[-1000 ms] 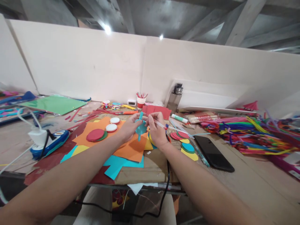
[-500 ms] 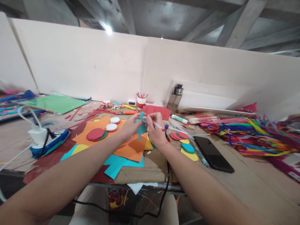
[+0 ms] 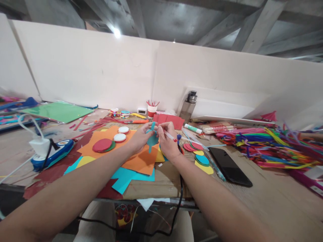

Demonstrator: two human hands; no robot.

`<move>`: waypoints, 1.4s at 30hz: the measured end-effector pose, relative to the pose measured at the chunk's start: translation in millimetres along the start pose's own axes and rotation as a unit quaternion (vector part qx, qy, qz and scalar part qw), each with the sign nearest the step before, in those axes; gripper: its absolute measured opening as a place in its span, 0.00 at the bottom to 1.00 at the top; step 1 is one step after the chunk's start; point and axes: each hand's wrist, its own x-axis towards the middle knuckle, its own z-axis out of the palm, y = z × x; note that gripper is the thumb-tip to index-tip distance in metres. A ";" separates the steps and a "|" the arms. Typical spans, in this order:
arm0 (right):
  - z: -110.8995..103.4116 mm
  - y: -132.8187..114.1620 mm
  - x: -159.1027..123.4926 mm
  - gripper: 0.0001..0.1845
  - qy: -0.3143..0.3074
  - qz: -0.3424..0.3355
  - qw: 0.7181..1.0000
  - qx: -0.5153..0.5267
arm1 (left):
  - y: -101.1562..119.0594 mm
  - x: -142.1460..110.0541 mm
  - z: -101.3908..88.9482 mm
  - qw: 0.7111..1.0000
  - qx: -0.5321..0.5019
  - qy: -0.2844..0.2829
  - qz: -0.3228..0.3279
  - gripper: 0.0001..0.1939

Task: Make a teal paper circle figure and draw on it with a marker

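A blue paper disc with narrow tabs at its top and bottom is held up over the orange paper. My left hand pinches it from the left, thumb in front. On the other side, my right hand is closed round a slim whitish pen with a red end, which slants across the hand. The right fingertips meet the disc's upper right edge; the pen's tip is hidden there. Left of my hands lie white round lids and a stack of red paper discs.
Right of my hands are small coloured paper discs, a black phone, a glue stick and a heap of pipe cleaners. A bottle stands behind. A blue power strip sits left; a black cable hangs off the front edge.
The blue disc tilts slightly differently and its lower tab sits a little lower. Both hands keep their grips and have barely moved.
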 end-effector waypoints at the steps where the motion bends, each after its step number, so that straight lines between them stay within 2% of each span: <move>1: 0.1 0.1 0.1 0.09 -0.001 -0.001 1.000 -0.002 | 0.2 -0.2 0.1 1.000 0.000 -0.001 0.000 0.25; 13: 1.0 1.3 0.1 0.10 0.001 0.009 1.000 -0.003 | -4.2 1.2 -3.0 1.000 0.011 -0.011 0.015 0.25; 26: 0.3 -0.9 0.2 0.10 0.003 0.005 1.000 -0.007 | -6.2 1.7 -3.7 1.000 0.010 -0.017 0.005 0.27; 42: 1.2 1.2 -0.3 0.10 0.002 0.002 1.000 -0.005 | -1.7 -1.1 -0.2 1.000 0.007 -0.010 0.009 0.26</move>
